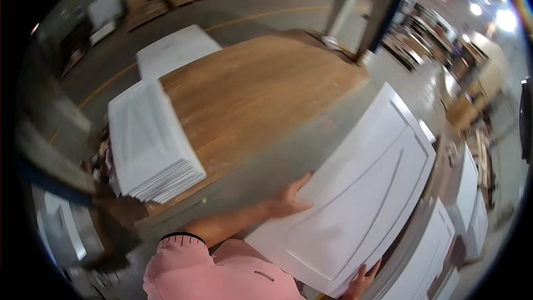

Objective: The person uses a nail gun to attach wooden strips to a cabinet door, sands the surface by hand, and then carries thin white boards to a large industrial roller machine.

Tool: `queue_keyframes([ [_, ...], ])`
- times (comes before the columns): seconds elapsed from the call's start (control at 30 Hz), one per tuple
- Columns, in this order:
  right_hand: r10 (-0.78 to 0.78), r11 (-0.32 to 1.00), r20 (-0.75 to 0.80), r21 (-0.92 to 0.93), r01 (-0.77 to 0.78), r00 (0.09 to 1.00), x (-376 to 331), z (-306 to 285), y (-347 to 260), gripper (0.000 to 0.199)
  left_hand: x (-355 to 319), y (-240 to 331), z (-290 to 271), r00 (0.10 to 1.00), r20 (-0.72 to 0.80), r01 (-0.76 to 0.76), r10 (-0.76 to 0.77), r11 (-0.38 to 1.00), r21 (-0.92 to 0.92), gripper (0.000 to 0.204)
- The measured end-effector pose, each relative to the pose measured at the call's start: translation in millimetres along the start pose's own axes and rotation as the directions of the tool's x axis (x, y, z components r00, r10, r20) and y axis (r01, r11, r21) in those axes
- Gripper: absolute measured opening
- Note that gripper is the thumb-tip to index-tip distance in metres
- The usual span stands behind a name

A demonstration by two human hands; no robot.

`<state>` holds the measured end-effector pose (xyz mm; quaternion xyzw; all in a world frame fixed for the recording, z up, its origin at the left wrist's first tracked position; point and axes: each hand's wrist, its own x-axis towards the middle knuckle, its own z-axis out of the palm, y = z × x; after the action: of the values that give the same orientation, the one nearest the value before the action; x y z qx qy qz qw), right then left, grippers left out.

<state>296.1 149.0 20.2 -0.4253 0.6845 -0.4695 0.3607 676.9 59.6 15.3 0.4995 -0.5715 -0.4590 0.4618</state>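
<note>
A large white door panel (355, 189) with grooved frame lines on its face lies tilted before me, running from my body toward the far right. My left hand (291, 197) grips its left long edge, and part of the fingers is hidden by the panel. At the near right corner, my right hand (363, 282) holds the opposite edge, with its fingertips showing. The panel's near end comes close to my pink shirt.
To the left, a stack of white panels (150, 133) stands on the edge of a wide brown board (239, 94). Another white panel (177, 47) lies beyond it. More white panels (425, 253) are at the right. A pillar (361, 16) rises at the far end.
</note>
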Motion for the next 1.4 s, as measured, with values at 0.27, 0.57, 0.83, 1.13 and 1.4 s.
queue_keyframes([
  [0.27,-0.155,0.980,0.691,0.201,0.018,0.706,-48,298,-67,0.069,-240,-33,-270,0.674,-0.666,0.403,-0.319,0.915,-0.030,0.083],
  [0.57,-0.133,0.972,0.984,0.106,0.211,0.119,-190,612,-82,0.053,-460,-120,-431,0.060,-0.931,0.100,-0.359,0.930,-0.353,0.055],
  [0.83,-0.123,0.955,0.992,0.114,0.273,0.015,-261,756,-59,0.050,-516,-137,-525,-0.118,-0.878,0.202,-0.464,0.854,-0.479,0.066],
  [1.13,-0.164,0.668,0.986,0.092,0.739,0.026,-268,785,-20,0.069,-552,-207,-562,0.071,-0.835,0.932,-0.546,0.336,-0.140,0.113],
  [1.4,-0.094,0.367,0.989,0.142,0.919,-0.115,-270,673,-4,0.081,-550,-202,-408,0.361,-0.826,0.860,-0.433,0.498,0.115,0.127],
])
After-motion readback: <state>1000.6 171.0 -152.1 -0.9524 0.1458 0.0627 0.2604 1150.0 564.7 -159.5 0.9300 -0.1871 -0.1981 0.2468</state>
